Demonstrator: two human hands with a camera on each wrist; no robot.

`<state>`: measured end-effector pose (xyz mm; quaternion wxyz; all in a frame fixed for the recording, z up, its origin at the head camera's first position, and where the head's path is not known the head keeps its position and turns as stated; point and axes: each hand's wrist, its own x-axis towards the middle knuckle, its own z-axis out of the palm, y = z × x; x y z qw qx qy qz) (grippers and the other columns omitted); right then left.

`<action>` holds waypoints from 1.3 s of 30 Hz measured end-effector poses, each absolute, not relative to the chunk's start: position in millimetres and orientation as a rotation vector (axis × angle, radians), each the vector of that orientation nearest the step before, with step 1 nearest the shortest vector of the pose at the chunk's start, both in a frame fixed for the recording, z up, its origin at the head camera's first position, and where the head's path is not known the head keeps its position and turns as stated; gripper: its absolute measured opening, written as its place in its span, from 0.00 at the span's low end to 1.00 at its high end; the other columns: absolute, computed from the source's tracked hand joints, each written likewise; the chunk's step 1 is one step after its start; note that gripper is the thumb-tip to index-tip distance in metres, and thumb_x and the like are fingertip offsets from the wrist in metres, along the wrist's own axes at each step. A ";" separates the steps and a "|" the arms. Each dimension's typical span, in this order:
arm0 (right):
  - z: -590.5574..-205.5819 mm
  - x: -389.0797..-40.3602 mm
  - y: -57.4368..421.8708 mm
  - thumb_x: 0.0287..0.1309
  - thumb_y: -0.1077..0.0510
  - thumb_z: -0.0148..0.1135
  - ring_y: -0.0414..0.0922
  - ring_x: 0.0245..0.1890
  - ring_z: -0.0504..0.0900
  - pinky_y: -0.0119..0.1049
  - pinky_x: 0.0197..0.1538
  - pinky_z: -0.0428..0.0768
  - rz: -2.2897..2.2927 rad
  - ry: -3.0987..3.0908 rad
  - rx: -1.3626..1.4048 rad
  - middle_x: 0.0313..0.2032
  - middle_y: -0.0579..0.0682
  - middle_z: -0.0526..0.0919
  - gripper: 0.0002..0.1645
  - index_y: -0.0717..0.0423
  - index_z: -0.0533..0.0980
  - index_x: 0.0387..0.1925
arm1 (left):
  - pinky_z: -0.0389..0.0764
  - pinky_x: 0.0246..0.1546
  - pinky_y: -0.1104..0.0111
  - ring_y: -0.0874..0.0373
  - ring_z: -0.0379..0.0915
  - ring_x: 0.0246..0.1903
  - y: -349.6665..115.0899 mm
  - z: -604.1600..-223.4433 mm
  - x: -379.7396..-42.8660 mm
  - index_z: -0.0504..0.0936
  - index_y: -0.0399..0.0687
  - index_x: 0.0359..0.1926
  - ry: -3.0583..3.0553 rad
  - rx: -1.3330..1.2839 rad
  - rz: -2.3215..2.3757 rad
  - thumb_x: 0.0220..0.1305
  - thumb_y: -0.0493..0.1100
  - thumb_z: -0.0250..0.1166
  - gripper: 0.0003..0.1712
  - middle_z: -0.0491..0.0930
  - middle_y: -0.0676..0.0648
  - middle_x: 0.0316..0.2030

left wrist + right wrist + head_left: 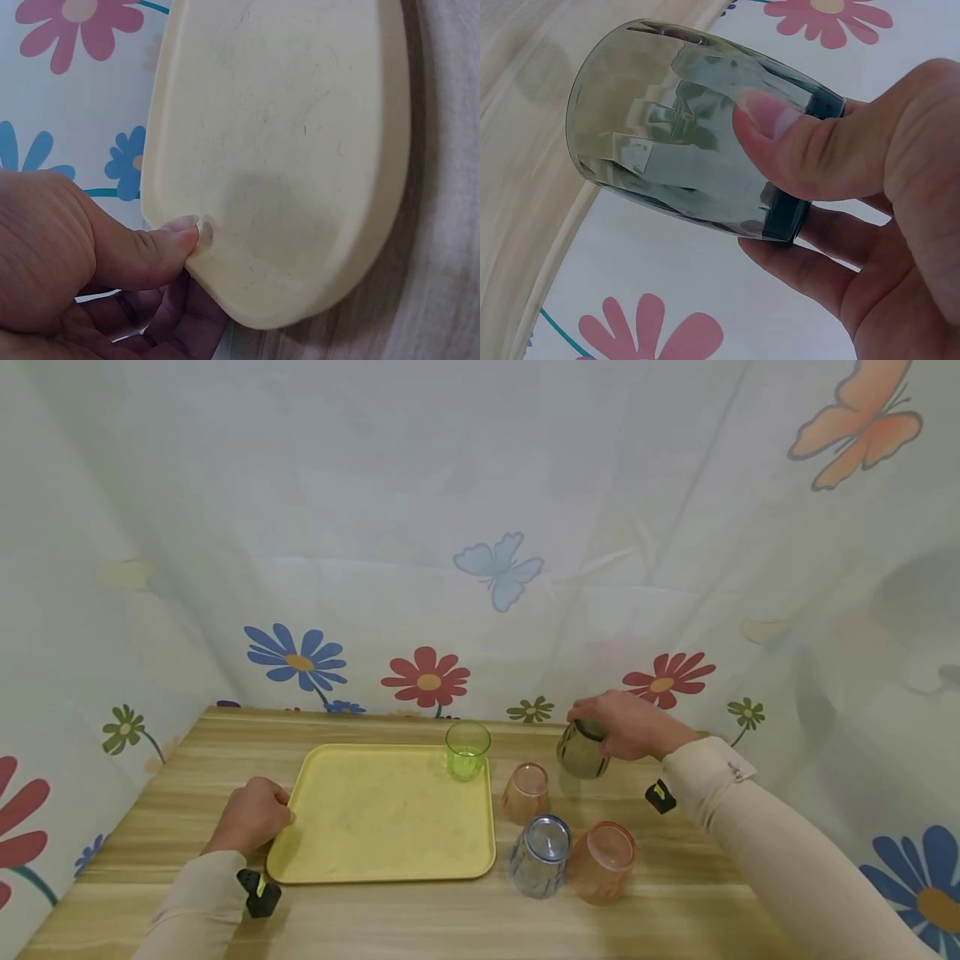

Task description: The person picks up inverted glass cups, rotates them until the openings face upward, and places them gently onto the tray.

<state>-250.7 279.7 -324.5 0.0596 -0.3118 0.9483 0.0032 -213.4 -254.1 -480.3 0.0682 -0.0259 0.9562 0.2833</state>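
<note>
My left hand (pixel 251 814) pinches the left edge of a yellow tray (pixel 390 818); in the left wrist view its thumb (pixel 161 244) lies on top of the rim and the fingers curl below. My right hand (pixel 626 724) grips a dark grey-green drinking glass (pixel 682 135) round its base, which points up with the mouth downward. In the head view that glass is tilted over the table, right of the tray. A light green glass (pixel 467 756) stands mouth up on the tray's back right corner.
Right of the tray, a small pink glass (pixel 525 797), a blue glass (pixel 538 860) and a larger orange-pink glass (pixel 602 867) stand base up, close together. The wooden table (pixel 360 927) meets a flower-patterned curtain (pixel 360 610) at the back.
</note>
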 end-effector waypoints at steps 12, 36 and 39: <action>-316.7 -247.4 271.9 0.51 0.71 0.69 0.62 0.61 0.83 0.56 0.59 0.85 0.016 2.873 -1.004 0.68 0.62 0.79 0.34 0.55 0.81 0.62 | 0.84 0.32 0.58 0.49 0.80 0.30 -253.9 -481.8 -213.4 0.87 0.25 0.40 2.876 -0.089 0.847 0.58 0.32 0.66 0.12 0.87 0.32 0.35; -299.5 -242.7 250.2 0.50 0.72 0.67 0.61 0.60 0.85 0.56 0.60 0.84 0.022 2.888 -1.109 0.67 0.60 0.80 0.35 0.55 0.81 0.62 | 0.81 0.31 0.60 0.49 0.80 0.30 -254.2 -480.7 -212.9 0.88 0.28 0.37 2.912 -0.061 0.841 0.57 0.33 0.67 0.10 0.87 0.35 0.33; -298.5 -241.8 247.5 0.51 0.72 0.68 0.60 0.59 0.85 0.55 0.58 0.86 0.042 2.887 -1.118 0.66 0.60 0.81 0.34 0.54 0.81 0.62 | 0.82 0.31 0.60 0.49 0.80 0.30 -254.1 -481.1 -212.5 0.88 0.28 0.37 2.908 -0.058 0.845 0.57 0.33 0.67 0.10 0.87 0.35 0.33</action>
